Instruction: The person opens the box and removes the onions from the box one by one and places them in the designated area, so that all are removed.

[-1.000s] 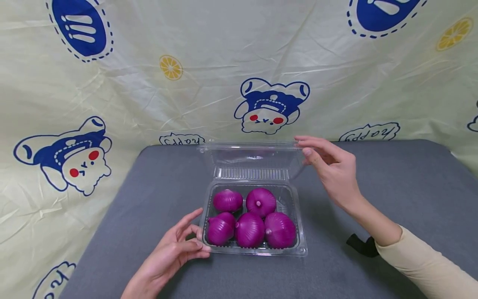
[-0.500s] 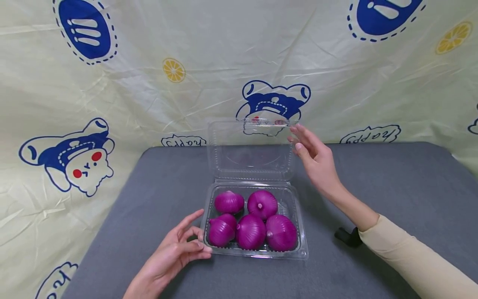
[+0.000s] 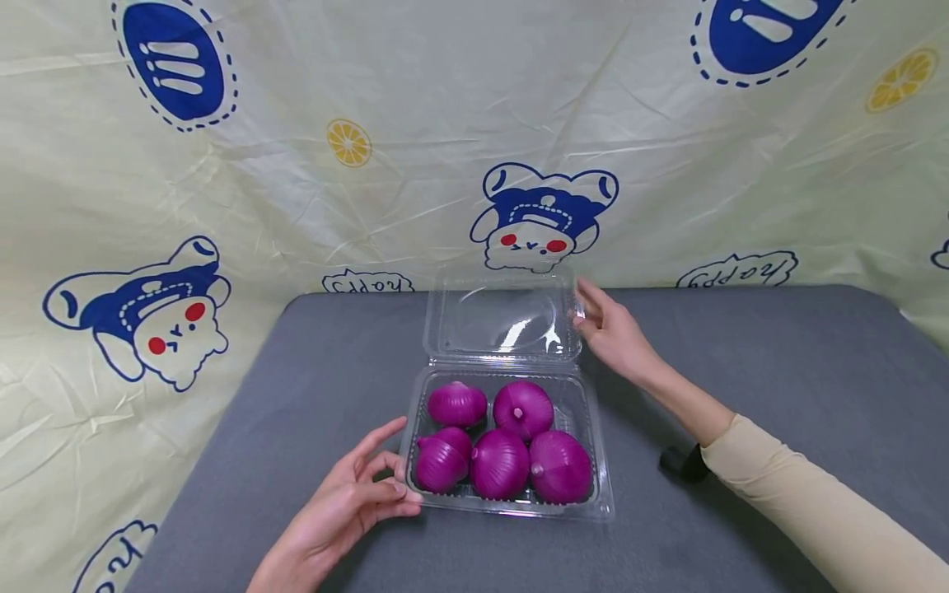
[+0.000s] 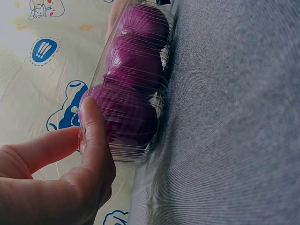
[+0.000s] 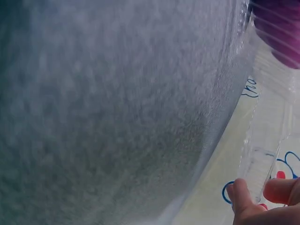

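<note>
A clear plastic clamshell box [image 3: 511, 508] sits on the grey table with several purple onions [image 3: 500, 464] in its base. Its hinged lid [image 3: 497, 321] leans back, raised behind the base. My left hand [image 3: 341, 502] pinches the left rim near the front corner; the left wrist view shows thumb and finger [image 4: 55, 146] at that edge. At the lid's right edge, my right hand [image 3: 619, 338] holds on with thumb and fingers. In the right wrist view that hand [image 5: 267, 208] has the lid's corner between thumb and fingers.
Behind the table [image 3: 778, 371] hangs a pale printed cloth [image 3: 415, 198] with cartoon bears and orange slices. A small black object [image 3: 684, 464] shows beneath the right forearm, partly hidden by the sleeve [image 3: 808, 486].
The lid has swung from leaning forward, through upright, to tilting back away from me. My right hand has moved left with it, lately dropping lower. The left hand stays at the rim.
</note>
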The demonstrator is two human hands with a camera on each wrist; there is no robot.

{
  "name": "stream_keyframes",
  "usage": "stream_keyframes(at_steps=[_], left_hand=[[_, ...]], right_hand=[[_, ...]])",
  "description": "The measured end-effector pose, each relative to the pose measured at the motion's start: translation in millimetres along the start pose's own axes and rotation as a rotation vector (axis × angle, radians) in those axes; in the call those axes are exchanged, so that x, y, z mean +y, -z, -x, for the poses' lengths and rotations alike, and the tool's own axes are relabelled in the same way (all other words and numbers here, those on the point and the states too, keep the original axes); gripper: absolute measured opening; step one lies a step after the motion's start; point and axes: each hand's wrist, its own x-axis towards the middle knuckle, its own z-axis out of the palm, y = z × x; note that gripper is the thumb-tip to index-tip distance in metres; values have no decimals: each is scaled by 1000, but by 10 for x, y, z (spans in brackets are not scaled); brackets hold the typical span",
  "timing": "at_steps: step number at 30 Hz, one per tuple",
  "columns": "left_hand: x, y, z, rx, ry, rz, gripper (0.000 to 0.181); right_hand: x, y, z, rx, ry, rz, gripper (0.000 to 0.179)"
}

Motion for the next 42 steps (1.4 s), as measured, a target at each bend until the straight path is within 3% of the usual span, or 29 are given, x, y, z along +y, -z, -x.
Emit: stream_keyframes(at_steps=[5,9,14,26,30,35,42], left_hand=[[-3,0,1,-9,2,12,82],[-15,0,-2,-23,-6,20,83],[-25,-3,-9,-34,-5,25,83],[-11,-43,-7,-42,30,49,87],[-7,-51,-9,-33,36,47,87],[-7,-50,-6,-44,30,45,85],[-13,-20,22,-36,12,39,81]], right_hand=[[67,18,-30,-76,-113,25,57],[141,25,-61,-138,-194,-100,55],[168,60,-86,-154,-220,-180,55],[60,201,-71,-186,-198,-91,61],[5,281,-52,-159,-185,28,58],[-97,322,53,-116,-100,224,45],[-243,261,259,-118,43,255,38]])
